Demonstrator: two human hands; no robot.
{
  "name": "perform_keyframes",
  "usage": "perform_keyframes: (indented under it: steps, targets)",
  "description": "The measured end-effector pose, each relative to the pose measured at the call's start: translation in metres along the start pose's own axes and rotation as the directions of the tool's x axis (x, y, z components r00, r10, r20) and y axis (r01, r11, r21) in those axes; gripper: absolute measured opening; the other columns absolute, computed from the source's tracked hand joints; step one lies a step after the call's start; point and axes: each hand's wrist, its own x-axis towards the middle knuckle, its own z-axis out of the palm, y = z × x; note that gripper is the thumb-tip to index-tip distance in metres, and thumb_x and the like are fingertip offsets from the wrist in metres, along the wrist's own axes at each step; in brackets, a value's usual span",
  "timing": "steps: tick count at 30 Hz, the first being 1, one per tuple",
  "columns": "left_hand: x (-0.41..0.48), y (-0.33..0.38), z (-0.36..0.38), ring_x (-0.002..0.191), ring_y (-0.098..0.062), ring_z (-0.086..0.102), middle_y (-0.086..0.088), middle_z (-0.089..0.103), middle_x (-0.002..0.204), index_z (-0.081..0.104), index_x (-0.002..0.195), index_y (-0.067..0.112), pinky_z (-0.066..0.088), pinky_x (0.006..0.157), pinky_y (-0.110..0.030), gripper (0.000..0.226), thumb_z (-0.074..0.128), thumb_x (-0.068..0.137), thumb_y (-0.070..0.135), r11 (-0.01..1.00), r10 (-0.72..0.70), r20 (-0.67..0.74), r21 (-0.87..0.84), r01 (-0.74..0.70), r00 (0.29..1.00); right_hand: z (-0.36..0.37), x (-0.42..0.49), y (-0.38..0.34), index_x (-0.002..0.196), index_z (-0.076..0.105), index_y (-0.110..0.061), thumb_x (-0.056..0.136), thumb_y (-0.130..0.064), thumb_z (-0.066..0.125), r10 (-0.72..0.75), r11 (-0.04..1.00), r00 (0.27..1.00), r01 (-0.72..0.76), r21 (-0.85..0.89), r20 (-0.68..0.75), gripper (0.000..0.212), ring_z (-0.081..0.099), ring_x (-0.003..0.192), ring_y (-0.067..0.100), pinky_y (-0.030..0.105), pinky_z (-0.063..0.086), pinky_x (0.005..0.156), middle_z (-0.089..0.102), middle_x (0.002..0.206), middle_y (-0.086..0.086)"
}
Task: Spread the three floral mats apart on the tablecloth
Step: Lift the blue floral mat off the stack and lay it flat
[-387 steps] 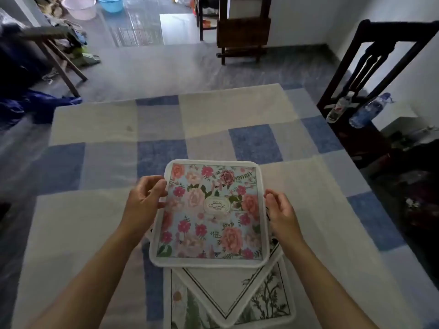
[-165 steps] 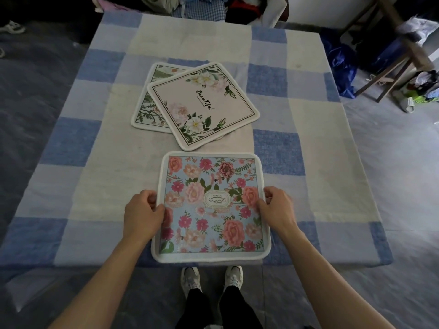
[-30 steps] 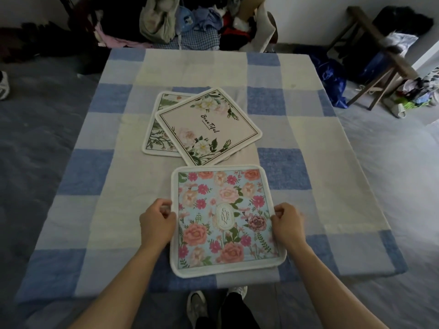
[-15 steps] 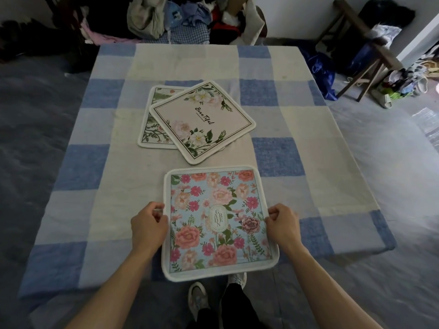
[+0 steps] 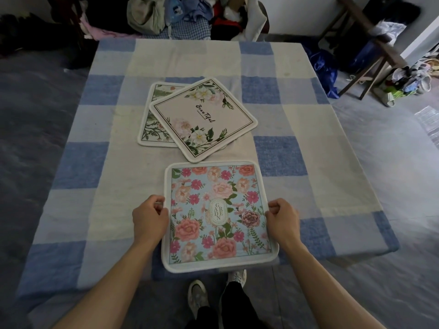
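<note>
A light-blue mat with pink roses (image 5: 217, 216) lies at the near edge of the checked tablecloth (image 5: 308, 129), its front edge overhanging the table. My left hand (image 5: 149, 216) grips its left border and my right hand (image 5: 282, 216) grips its right border. Farther back, a cream mat with white flowers and black script (image 5: 204, 118) lies turned like a diamond. It overlaps a white mat with green ferns (image 5: 152, 119), most of which is hidden beneath it. A narrow strip of cloth separates the cream mat from the blue one.
Piled clothes and bags (image 5: 190, 15) crowd the far end of the table. A wooden folding stand (image 5: 370, 51) with blue fabric and shoes stands on the floor at the right. My feet (image 5: 216, 293) show below the near table edge.
Since a second ago the blue mat has stayed between both hands and shifted slightly toward me. The two back mats have not moved. The camera has tilted a little.
</note>
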Motion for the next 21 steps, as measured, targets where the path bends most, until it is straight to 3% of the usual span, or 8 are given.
perform_keyframes:
  steps: [5,9,15,21]
  targets:
    - [0.000,0.002,0.000,0.066,0.000,0.056,0.003,0.064,0.082,0.069,0.106,0.010,0.038,0.057,-0.009,0.021,0.067,0.086,0.003,1.000,-0.004,-0.003,-0.006,0.004,1.000,0.001,0.003,0.000,0.089,0.060,-0.020,0.089,-0.005,0.065,-0.014,1.000,1.000,0.014,0.010,0.001,0.016,0.061,0.068,0.004,0.010,0.041,0.051,0.062,0.080,-0.012]
    - [0.000,0.003,-0.001,0.068,-0.009,0.061,0.001,0.067,0.083,0.069,0.104,0.011,0.044,0.059,-0.015,0.020,0.068,0.086,0.004,1.000,0.011,-0.002,-0.004,-0.011,1.000,0.001,0.006,0.003,0.088,0.062,-0.019,0.088,-0.007,0.067,-0.023,1.000,1.000,0.023,-0.009,0.017,0.013,0.062,0.068,0.004,0.012,0.042,0.052,0.064,0.079,-0.011]
    - [0.003,0.005,-0.002,0.065,0.000,0.056,0.003,0.064,0.080,0.069,0.102,0.010,0.039,0.058,-0.009,0.019,0.067,0.085,0.001,1.000,0.015,-0.010,0.007,-0.015,1.000,0.004,0.012,0.002,0.086,0.064,-0.016,0.089,-0.006,0.063,-0.041,0.999,0.999,0.041,-0.032,0.006,0.011,0.061,0.066,0.004,0.012,0.042,0.052,0.062,0.075,-0.011]
    - [0.008,-0.001,-0.010,0.064,-0.005,0.056,0.002,0.064,0.081,0.069,0.102,0.010,0.042,0.059,-0.014,0.019,0.068,0.085,0.002,0.998,0.000,-0.033,0.055,0.002,0.999,0.015,0.013,-0.002,0.089,0.065,-0.013,0.088,-0.003,0.063,-0.064,0.998,0.998,0.064,0.002,0.015,0.010,0.062,0.074,0.010,0.020,0.048,0.061,0.065,0.080,-0.003]
